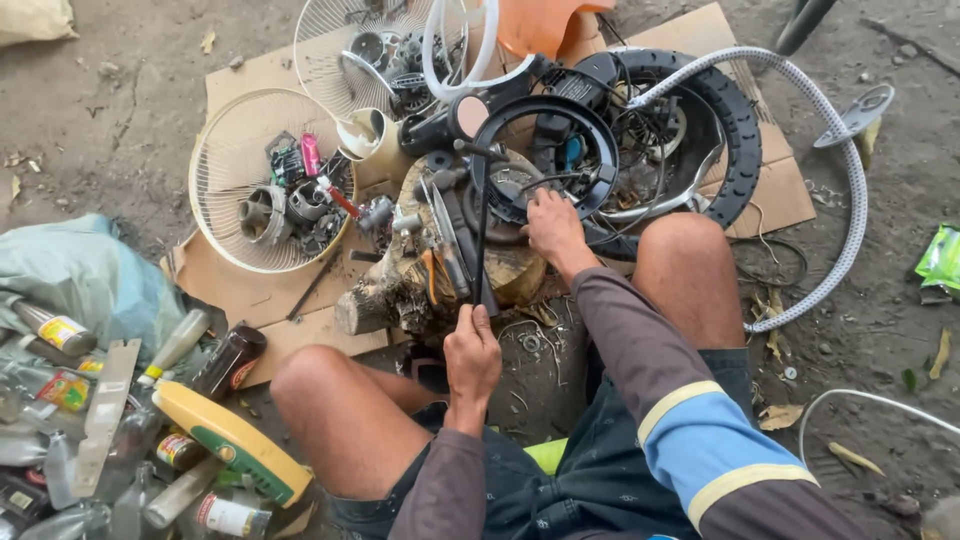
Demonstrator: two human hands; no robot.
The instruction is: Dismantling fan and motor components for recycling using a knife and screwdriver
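Observation:
I sit on the ground with a wooden stump [405, 290] between my knees. My left hand [472, 360] is closed around the lower end of a thin black bar [480, 235] that stands up from the stump. My right hand [552, 228] presses on a black ring-shaped frame [545, 110] lying across the stump, fingers curled on its inner edge. Pliers with orange handles [432, 275] and a dark tool lie on the stump beside the bar.
A white fan grille [225, 165] holding small motor parts lies left on cardboard [255, 300]. A second grille [340, 50], a black tyre [735, 130], a ribbed hose [850, 190] and an orange plastic piece sit beyond. Bottles [175, 345] and a yellow-green casing [235, 440] pile at left.

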